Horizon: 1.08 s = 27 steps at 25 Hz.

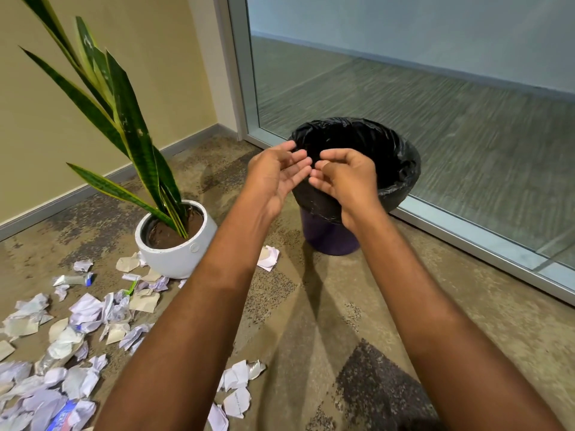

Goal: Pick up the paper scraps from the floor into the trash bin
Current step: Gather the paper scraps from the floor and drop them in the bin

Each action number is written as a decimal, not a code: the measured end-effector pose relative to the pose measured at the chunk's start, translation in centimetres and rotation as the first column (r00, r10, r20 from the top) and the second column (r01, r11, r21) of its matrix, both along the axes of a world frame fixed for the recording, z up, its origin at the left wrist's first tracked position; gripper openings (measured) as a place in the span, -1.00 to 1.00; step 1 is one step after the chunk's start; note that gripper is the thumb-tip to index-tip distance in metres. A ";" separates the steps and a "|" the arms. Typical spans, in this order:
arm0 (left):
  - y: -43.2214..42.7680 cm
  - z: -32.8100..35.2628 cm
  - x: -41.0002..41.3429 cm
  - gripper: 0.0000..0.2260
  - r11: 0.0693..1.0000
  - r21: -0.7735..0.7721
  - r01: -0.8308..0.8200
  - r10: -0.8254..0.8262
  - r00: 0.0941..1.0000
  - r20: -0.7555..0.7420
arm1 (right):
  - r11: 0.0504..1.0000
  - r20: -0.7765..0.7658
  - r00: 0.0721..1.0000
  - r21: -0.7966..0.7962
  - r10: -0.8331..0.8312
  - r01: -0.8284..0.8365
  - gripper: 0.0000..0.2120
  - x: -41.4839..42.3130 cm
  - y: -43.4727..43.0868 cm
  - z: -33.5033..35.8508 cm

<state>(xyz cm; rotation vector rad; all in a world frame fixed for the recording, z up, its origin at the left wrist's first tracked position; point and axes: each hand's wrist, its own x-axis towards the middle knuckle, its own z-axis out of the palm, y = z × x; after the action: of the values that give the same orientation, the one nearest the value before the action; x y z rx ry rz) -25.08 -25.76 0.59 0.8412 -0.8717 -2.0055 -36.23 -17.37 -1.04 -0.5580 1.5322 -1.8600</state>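
Both hands are raised at the near rim of the trash bin (403,169), which has a black liner. Left hand (277,175) is spread, fingers relaxed, palm facing right. Right hand (345,178) has its fingers curled in; cannot tell whether it holds anything. Paper scraps (87,309) lie on the floor (311,306) at lower left, beside a white plant pot (177,256). The bin stands near a glass wall (435,88).
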 end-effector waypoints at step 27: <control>-4.1 -24.8 9.3 -0.69 0.863 -0.295 0.411 0.141 0.364 0.921 | 0.669 -0.463 0.622 0.730 0.631 -0.136 -0.34 8.1 -6.9 -24.4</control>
<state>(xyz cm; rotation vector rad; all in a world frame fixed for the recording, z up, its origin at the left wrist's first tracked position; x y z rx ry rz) -15.73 -29.89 -24.21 1.6696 -2.0640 -1.1206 -28.18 -24.30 -25.40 -1.2376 2.1301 -0.6488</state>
